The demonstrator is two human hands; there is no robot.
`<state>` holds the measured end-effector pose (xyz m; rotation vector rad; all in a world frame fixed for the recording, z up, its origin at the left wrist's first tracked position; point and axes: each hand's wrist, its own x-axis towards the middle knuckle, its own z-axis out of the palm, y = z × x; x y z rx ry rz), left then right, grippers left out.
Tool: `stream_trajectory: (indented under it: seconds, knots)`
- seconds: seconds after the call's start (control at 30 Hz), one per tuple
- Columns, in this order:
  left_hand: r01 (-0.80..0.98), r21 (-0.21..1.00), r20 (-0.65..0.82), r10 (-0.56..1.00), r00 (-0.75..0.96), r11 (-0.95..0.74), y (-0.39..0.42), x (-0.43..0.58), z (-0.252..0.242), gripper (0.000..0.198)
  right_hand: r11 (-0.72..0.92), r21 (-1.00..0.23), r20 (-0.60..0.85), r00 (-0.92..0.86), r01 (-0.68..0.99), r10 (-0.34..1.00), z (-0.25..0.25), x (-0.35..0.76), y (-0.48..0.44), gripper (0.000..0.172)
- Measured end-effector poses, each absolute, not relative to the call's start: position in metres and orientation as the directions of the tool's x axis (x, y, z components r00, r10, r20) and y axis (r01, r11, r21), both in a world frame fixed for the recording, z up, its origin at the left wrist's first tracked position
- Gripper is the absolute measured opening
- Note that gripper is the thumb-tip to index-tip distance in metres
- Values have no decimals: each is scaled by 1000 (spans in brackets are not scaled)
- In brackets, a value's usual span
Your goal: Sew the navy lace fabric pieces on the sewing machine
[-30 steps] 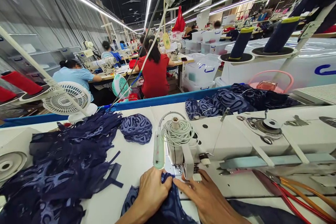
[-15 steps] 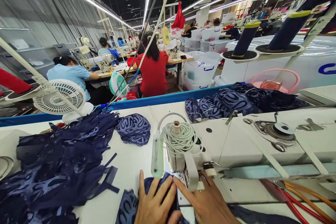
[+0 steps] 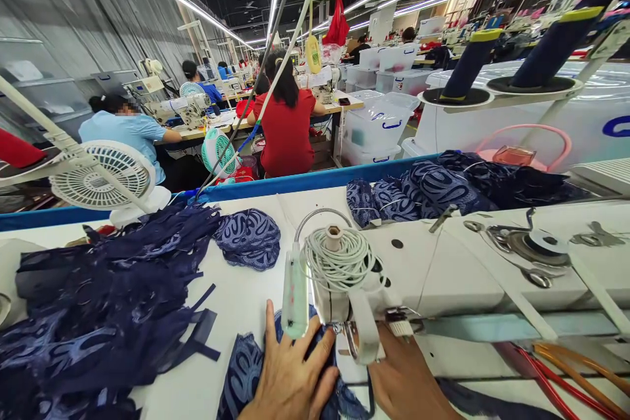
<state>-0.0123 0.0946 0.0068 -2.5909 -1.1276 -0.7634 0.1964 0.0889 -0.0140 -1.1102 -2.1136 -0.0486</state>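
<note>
My left hand (image 3: 294, 371) lies with its fingers spread on a piece of navy lace fabric (image 3: 242, 367), just left of the needle area of a white sewing machine (image 3: 447, 262). The fabric runs under my palm and up beside the machine head. My right hand (image 3: 406, 377) reaches in behind the curved white guard (image 3: 365, 328) at the machine head. Its fingers are hidden there, so I cannot see what they touch. A dark fabric strip (image 3: 492, 400) lies right of my right wrist.
Navy garment pieces (image 3: 98, 302) are heaped at left, beside a lace stack (image 3: 250, 239). More lace bundles (image 3: 433, 187) lie behind the machine. Orange-and-red-handled scissors (image 3: 556, 367) rest at right. A white fan (image 3: 105, 177) stands back left. Several people sit at machines beyond.
My right hand has drawn its extended index finger away from my left fingertips and gone behind the guard. My left hand stays on the fabric, its fingers slightly shifted. The view has tilted a little.
</note>
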Motion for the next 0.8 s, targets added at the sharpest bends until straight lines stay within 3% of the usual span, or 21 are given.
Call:
stream_trajectory:
  seconds: [0.33, 0.5, 0.8]
  knots:
    - [769, 67, 540, 671, 507, -635, 93, -11, -15, 33, 597, -250, 582, -375, 762, 722, -6, 200, 87, 34]
    - [778, 89, 535, 689, 490, -622, 92, -10, -19, 33, 635, -218, 634, -387, 741, 670, 3, 204, 88, 29]
    - [776, 27, 454, 699, 552, -630, 94, -14, 2, 31, 600, -295, 678, -280, 744, 679, 0, 207, 99, 39]
